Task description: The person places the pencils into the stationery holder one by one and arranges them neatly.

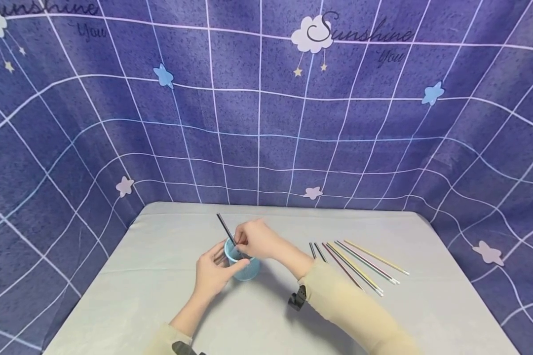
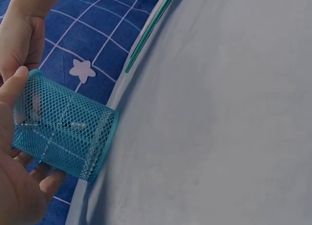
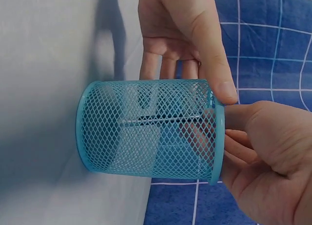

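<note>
A light-blue mesh cup (image 1: 246, 271) stands upright on the table, and my left hand (image 1: 210, 274) grips its side, the thumb at the rim. At the cup's mouth, my right hand (image 1: 261, 239) pinches a dark pencil (image 1: 224, 227), which leans up to the left. Through the mesh (image 3: 146, 152) in the right wrist view, a thin dark and silvery length (image 3: 168, 119) shows inside. My left fingers (image 2: 52, 183) lie along the cup (image 2: 66, 122) in the left wrist view; the right fingertips are partly hidden there.
Right of the cup, several thin pencils lie slanted on the pale table (image 1: 160, 276): a yellow one (image 1: 376, 256) at the far right, others in darker colours, and two dark ones (image 1: 321, 252) partly behind my right forearm. A patterned blue cloth (image 1: 257, 113) hangs behind and at both sides.
</note>
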A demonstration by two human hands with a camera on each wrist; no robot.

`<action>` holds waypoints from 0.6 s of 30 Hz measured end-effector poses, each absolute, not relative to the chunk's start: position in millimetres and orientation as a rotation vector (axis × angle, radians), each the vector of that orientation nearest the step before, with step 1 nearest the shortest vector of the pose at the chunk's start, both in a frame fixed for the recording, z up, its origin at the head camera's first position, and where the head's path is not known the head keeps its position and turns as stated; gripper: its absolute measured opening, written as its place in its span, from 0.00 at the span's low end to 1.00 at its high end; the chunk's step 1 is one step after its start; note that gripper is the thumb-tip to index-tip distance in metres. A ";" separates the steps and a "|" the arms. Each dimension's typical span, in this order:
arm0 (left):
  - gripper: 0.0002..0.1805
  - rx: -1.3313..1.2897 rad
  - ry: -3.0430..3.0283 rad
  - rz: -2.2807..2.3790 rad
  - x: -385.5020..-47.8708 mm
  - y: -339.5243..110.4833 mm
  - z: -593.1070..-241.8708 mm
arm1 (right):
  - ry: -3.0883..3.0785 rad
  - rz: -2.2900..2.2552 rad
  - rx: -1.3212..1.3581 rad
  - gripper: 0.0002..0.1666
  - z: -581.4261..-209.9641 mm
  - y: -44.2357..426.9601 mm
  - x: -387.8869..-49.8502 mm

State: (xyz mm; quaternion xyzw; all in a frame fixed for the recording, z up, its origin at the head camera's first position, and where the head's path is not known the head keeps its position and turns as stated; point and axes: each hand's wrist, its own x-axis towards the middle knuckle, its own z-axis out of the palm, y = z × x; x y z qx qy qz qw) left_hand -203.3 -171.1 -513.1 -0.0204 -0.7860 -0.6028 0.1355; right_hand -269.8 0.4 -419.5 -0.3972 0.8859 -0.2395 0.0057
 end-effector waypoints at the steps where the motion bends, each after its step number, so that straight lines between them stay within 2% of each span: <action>1: 0.43 -0.057 -2.275 -1.750 -203.0 -171.2 -512.6 | 2.765 -0.731 -1.248 0.04 -419.5 -1.2 -270.4; 18: 0.37 -0.092 -2.272 -1.819 -203.3 -174.2 -510.4 | 2.730 -0.640 -1.246 0.02 -420.4 -12.7 -273.7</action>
